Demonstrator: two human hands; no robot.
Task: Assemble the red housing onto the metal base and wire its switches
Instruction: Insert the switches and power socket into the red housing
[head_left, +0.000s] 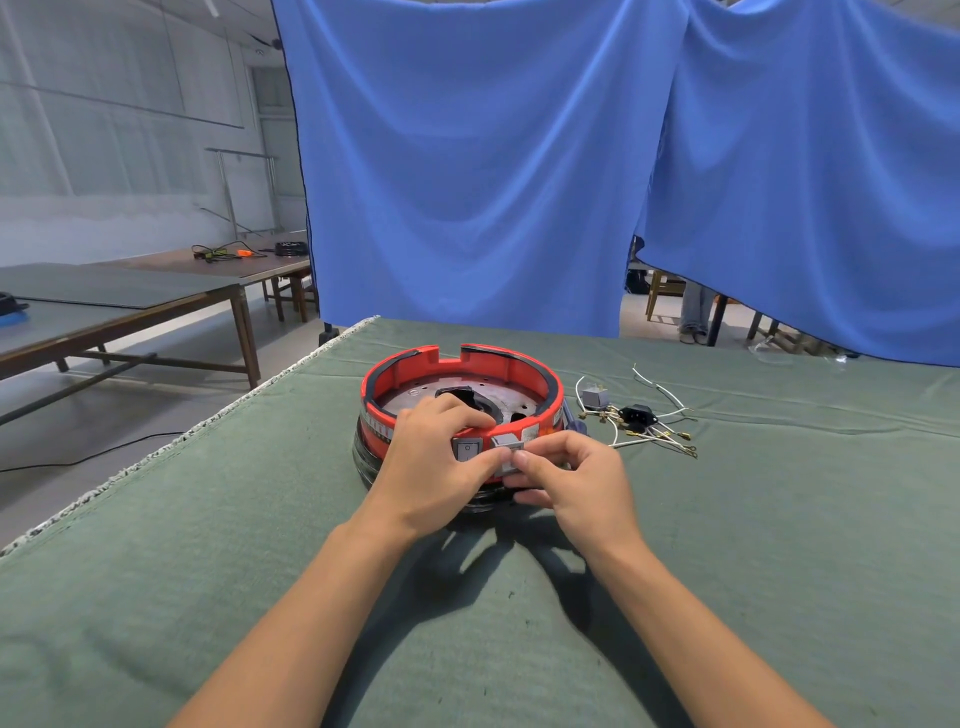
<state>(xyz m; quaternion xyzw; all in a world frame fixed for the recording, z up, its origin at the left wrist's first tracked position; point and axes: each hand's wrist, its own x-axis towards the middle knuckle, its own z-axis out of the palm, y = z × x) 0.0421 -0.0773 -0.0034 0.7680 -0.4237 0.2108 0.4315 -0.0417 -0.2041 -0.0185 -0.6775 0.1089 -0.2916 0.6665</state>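
Note:
A round red housing (524, 370) sits on the metal base (415, 400) in the middle of the green table. Two grey rocker switches show in its near wall: one (466, 449) on the left, and a second (508, 456) half out of its slot. My left hand (434, 457) curls over the near rim, fingers inside the ring, thumb against the second switch. My right hand (569, 475) pinches that switch from the right with thumb and fingers.
White wires with brass terminals (660, 436), a black socket (636, 415) and a small grey part (595, 397) lie right of the housing. A blue curtain (493, 156) hangs behind the table. The table's left edge (208, 421) drops to the floor; other tables (130, 306) stand at left.

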